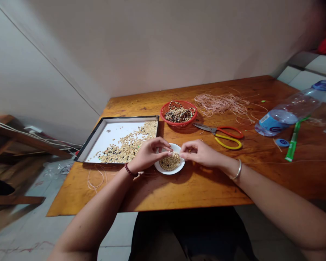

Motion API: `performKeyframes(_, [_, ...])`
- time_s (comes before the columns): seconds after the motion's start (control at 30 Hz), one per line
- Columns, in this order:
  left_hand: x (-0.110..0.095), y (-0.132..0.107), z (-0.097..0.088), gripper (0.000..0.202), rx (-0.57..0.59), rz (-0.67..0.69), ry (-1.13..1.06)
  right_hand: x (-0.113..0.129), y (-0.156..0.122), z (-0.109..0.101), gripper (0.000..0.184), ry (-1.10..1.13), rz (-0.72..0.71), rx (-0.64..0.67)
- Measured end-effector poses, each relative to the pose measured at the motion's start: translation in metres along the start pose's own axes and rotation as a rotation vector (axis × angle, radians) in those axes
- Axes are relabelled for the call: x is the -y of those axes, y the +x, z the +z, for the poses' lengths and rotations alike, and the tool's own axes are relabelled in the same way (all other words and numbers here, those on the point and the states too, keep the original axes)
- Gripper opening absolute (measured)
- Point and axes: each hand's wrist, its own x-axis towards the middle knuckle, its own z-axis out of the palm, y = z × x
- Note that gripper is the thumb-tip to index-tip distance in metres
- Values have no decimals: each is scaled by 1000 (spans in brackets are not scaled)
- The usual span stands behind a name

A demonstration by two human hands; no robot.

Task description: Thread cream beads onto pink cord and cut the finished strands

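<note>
A small white dish (pixel 180 169) filled with cream beads (pixel 168 163) and a few dark ones stands near the front of the table. My left hand (pixel 150 153) hovers over its left side, thumb and forefinger pinched together. From the right, my right hand (pixel 199 153) reaches to the rim in a pinch of its own, close to the left fingertips. Whatever lies between the fingertips is too small to make out. Some thin cord (pixel 96 181) lies in loops on the table to the left of the dish.
A shallow tray (pixel 83 146) of beads sits left. Behind are a red basket (pixel 179 124) of strung beads and a pile of pink cord (pixel 222 104). Scissors (pixel 216 132), a leaning plastic bottle (pixel 285 117), a blue cap (pixel 282 142) and a green wrapper (pixel 292 145) lie right.
</note>
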Motion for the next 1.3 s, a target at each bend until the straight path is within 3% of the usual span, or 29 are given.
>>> performKeyframes(0.27, [1, 1, -1, 26, -23, 3, 1, 4, 1, -4, 31, 77, -10, -78])
performKeyframes(1.3, [-2, 1, 0, 23, -14, 19, 72, 7, 0, -1, 23, -10, -22, -117])
